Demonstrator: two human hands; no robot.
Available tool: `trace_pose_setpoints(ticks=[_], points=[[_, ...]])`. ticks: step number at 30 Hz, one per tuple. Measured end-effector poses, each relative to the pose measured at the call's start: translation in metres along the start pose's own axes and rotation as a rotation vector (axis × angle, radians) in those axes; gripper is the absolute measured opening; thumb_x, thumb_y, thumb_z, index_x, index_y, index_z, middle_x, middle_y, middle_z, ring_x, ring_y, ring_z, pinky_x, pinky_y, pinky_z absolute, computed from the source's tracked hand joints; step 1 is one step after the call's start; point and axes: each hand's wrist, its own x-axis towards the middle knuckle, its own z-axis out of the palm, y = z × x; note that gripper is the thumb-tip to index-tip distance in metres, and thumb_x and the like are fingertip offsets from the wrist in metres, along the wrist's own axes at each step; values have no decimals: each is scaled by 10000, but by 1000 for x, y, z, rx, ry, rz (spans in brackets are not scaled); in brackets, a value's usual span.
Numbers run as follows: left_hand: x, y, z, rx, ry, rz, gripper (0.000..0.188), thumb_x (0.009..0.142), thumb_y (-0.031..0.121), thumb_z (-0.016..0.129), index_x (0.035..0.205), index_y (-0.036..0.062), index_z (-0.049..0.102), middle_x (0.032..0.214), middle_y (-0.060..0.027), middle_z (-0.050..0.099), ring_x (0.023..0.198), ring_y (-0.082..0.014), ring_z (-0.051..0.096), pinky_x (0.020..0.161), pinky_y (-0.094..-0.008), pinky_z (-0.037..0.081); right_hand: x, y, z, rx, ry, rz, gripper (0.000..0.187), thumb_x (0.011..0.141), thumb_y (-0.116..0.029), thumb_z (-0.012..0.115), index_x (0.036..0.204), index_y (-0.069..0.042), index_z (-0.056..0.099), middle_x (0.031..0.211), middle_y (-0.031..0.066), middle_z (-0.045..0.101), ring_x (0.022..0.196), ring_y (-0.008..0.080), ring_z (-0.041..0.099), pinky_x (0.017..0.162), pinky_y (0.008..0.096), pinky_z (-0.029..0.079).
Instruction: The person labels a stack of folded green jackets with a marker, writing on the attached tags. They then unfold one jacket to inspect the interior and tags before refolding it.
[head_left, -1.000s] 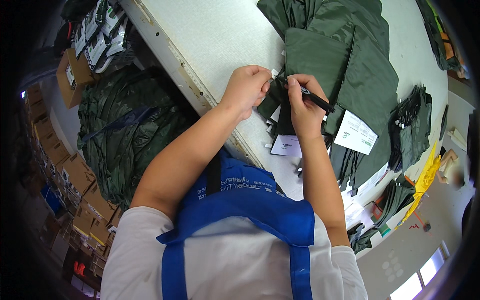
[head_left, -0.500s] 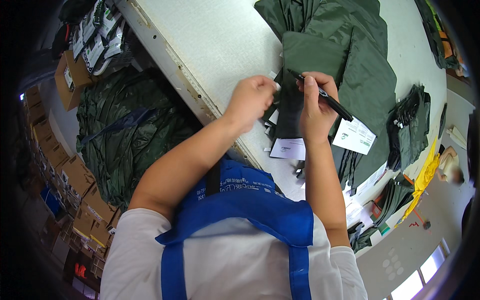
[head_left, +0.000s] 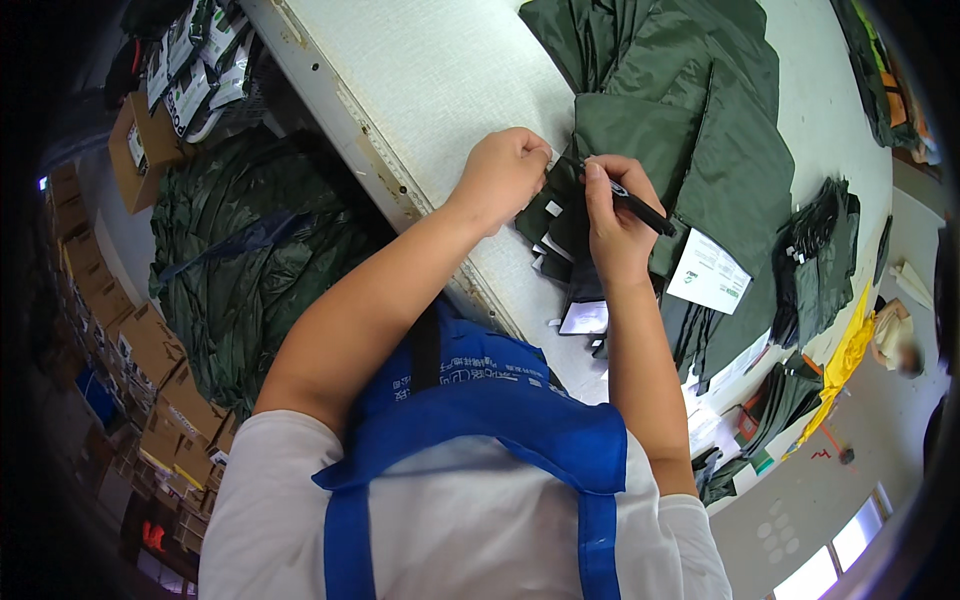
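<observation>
My left hand is closed, thumb and fingers pinched at the edge of a dark green fabric piece on the near side of the pile. A small white label shows on that piece below the fingers. In my right hand is a black marker pen, its tip pointing away from me toward the left fingertips. Whether the tip touches anything I cannot tell. Beneath the pen and beyond it lies the pile of dark green fabric pieces, with a white printed card on it.
The white table has a worn metal edge on the left. Beside it, below, sits a heap of crumpled dark green fabric. A bundle of dark straps lies to the right. Cardboard boxes line the far left.
The pen and my right hand have shifted slightly left and nearer. The near edge of the dark green piece is now drawn to my left fingers, and less of the nearer white card shows.
</observation>
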Motion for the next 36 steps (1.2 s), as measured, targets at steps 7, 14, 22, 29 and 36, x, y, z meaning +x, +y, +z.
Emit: trace_pose_setpoints(ticks=[7, 14, 22, 29, 36], points=[[4, -7, 1, -23, 11, 29, 147, 904, 149, 513, 881, 24, 587, 612, 5, 499, 491, -67, 397, 417, -226, 286, 3, -3, 4, -67, -24, -98, 66, 797, -66, 663, 798, -12, 625, 755, 101, 627, 681, 235, 590, 649, 312, 472], [-3, 2, 3, -108, 16, -39, 148, 899, 161, 521, 895, 29, 588, 605, 15, 496, 478, -60, 388, 407, -225, 276, 5, -7, 2, -178, 12, -180, 60, 794, -59, 662, 795, -16, 621, 761, 104, 626, 679, 242, 594, 648, 316, 474], [-8, 5, -2, -54, -48, -53, 138, 884, 150, 536, 889, 30, 604, 589, 26, 490, 481, -59, 391, 416, -225, 279, -4, -6, -9, 51, 107, -98, 133, 867, -91, 622, 956, 5, 642, 864, 109, 664, 746, 168, 612, 709, 271, 484], [-21, -17, -11, 177, -213, 15, 139, 831, 121, 603, 892, 0, 640, 627, 21, 527, 538, -50, 437, 473, -211, 315, -25, -8, -33, 21, 43, -116, 255, 964, -195, 512, 1134, -10, 556, 932, 117, 662, 753, 137, 584, 745, 265, 480], [-34, -25, -8, 173, -294, -35, 154, 809, 98, 618, 910, -15, 643, 676, 22, 556, 563, -43, 450, 488, -207, 325, -48, -7, -37, -71, -13, -66, 210, 957, -137, 505, 1128, -28, 562, 933, 104, 661, 760, 148, 593, 746, 279, 488]])
